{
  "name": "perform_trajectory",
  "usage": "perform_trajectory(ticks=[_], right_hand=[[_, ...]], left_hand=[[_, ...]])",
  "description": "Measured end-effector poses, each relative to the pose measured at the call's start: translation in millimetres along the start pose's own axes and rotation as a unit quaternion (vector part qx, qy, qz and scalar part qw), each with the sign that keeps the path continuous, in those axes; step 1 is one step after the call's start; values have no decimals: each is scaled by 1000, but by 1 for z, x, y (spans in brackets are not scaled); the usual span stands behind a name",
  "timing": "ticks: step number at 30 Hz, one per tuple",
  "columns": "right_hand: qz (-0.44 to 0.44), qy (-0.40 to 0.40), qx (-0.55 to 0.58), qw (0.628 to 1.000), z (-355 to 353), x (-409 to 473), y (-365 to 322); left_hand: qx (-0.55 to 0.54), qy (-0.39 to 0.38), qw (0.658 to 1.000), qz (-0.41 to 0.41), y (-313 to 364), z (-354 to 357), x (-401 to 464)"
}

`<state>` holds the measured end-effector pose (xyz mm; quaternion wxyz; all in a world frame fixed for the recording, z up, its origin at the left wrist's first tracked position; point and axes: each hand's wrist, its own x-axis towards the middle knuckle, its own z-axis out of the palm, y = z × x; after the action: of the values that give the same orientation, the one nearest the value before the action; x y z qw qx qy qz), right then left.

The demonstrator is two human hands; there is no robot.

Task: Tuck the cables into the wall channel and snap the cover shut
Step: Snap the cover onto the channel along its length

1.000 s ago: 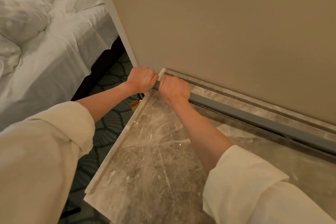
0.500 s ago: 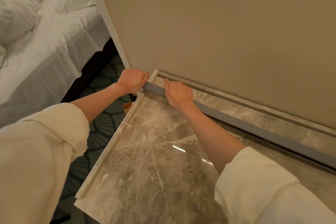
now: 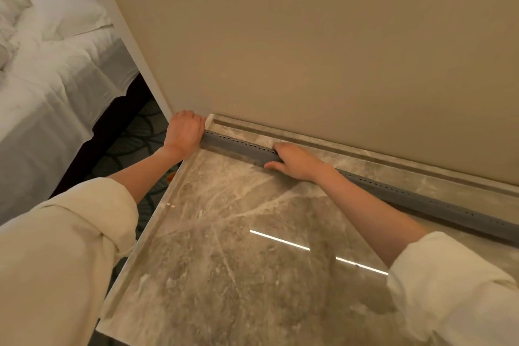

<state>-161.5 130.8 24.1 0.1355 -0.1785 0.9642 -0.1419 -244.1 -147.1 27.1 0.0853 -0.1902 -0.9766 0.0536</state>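
A long grey cable channel (image 3: 238, 147) with a row of small holes lies along the back of the marble top (image 3: 238, 247), close to the beige wall (image 3: 309, 50). My left hand (image 3: 184, 133) wraps the channel's left end at the marble corner. My right hand (image 3: 295, 161) rests on the channel a short way to the right, fingers over its top and thumb against its front face. No cables show; the channel's inside is hidden.
A marble upstand (image 3: 365, 160) runs between channel and wall. A bed with white sheets (image 3: 56, 78) stands to the left, with dark patterned carpet (image 3: 134, 143) between it and the marble top. A light strip reflects on the marble.
My right hand has slid to the right along the channel, away from my left hand, which stays at the left end. The view has shifted, and the row of holes now shows.
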Motion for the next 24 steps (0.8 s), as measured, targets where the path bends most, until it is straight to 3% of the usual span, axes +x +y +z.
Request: perform_trajectory(ticks=[3, 6, 15, 24], right_hand=[[23, 59, -66, 996, 5, -4, -1], [34, 92, -72, 993, 11, -8, -3], [92, 137, -107, 980, 18, -83, 39], [238, 150, -121, 952, 19, -197, 110]], left_hand=[[-76, 26, 997, -1, 17, -4, -8], [-170, -5, 982, 77, 37, -5, -18], [-222, -61, 958, 170, 116, -13, -10], [-288, -111, 908, 284, 251, -21, 4]])
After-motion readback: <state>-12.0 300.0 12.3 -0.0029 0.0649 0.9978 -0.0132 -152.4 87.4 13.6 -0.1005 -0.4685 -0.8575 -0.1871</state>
